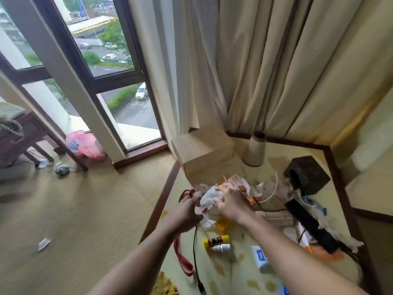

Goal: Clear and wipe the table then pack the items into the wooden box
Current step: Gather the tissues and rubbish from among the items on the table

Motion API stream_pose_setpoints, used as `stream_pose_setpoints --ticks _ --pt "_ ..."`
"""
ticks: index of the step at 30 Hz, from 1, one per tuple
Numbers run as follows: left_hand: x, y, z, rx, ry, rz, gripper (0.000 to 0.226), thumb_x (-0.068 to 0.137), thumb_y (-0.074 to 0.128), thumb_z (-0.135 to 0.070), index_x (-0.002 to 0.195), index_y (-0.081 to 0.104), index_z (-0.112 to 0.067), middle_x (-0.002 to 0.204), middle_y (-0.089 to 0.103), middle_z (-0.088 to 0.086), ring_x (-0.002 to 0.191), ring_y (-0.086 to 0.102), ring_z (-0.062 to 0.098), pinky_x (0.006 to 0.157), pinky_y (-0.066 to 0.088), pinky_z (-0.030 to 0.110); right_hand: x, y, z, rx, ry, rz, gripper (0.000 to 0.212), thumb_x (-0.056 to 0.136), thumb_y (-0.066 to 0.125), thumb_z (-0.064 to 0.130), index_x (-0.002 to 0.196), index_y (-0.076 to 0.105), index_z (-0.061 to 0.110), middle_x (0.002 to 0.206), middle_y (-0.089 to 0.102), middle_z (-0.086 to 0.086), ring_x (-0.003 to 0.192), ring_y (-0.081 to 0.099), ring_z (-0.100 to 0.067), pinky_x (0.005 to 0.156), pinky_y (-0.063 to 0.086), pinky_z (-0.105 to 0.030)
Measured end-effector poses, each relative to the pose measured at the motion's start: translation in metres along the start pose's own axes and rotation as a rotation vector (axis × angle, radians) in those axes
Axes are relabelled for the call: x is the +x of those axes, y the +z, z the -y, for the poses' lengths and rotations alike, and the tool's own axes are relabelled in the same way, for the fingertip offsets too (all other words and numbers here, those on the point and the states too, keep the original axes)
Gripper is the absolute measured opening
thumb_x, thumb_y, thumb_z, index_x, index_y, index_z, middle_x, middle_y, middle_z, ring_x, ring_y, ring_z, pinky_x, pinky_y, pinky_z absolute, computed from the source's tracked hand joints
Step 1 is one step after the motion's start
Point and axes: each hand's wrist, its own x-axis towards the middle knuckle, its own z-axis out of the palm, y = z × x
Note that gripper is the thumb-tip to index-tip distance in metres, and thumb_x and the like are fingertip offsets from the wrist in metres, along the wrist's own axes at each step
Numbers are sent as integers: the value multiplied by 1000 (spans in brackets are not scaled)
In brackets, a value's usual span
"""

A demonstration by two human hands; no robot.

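Clutching crumpled white paper [209,198] in curled left hand [187,211] and right hand [231,206], over stained yellow table [231,265]. Behind, at far corner: pale blocky wooden box [202,154] (contents hidden).

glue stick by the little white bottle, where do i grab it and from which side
Probably from above, pinching across the barrel of the glue stick at its left end. It lies flat on the table, and the white dropper bottle lies close along its near side toward the right, so the left end leaves the fingers most room.
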Motion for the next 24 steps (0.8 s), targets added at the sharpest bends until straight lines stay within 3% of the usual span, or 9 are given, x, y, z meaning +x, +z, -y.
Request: stream_pose_setpoints --ticks 3,5,7,10,13,18,20,22,24 --pt "17 17 12 -1 -11 39 80 80 74 -54 148 32 -49 163 32 -4 148 34 25 109 48 49 24 21 -2 -47 57 59 60 95 62 38 150 43 25 160 29 -2 147 27 -26 114 37 -43" --pt "25 27 17 2 -32 51 87 76 77 -56 149 31 -46 162 33 -3 146 36 25 106 50 49 36 32 -5 -99 75 96 65 94 62 43 153 38 31 164 24 1 151 19 -27 115 35 -46" --pt "35 37 25 -57 -80 61 69 76 82 -47 136 50 -34 144 49 3 123 53 23 93 55 41 49 50 -15 -128 83 98 62 93 63 45 150 44 30 160 35 2 149 23 -28 114 37 -48" --pt "44 42 33 -182 -103 63 39 81 82 -25 116 65 -22 116 61 2 98 61 18 82 58 39 60 60 -27 -72 57 9 38 94 65 32 130 66 20 136 62 -2 132 44 -29 107 44 -45" --pt "48 45 41 -268 -113 42 27 86 76 -10 112 73 -17 105 69 3 89 65 15 81 60 35 66 63 -37 -44 17 -64 21 93 62 17 108 76 15 112 72 -5 112 55 -29 94 48 -39" --pt "53 42 46 -368 -108 -135 17 90 68 0 92 81 -11 95 67 -2 85 66 14 64 44 2 70 60 -46 70 11 -180 20 89 64 4 100 77 14 99 74 -7 94 66 -27 80 52 -32" --pt "61 34 45 -432 -111 -245 15 92 67 0 92 77 -11 95 63 -1 84 63 15 66 43 5 71 54 -46 116 -4 -241 29 86 61 -6 101 78 12 97 74 -11 90 68 -29 78 52 -31" --pt "72 26 42 -439 -82 -332 11 94 63 -4 93 71 -12 94 64 2 85 64 20 70 52 25 71 45 -46 134 15 -317 37 84 55 -11 103 79 11 96 71 -14 90 66 -30 80 50 -29" --pt "85 18 38 -421 -37 -373 11 97 58 -6 94 66 -12 93 68 4 83 64 22 69 51 34 70 35 -48 146 55 -378 40 83 52 -12 100 80 10 94 68 -13 90 65 -30 81 48 -27"
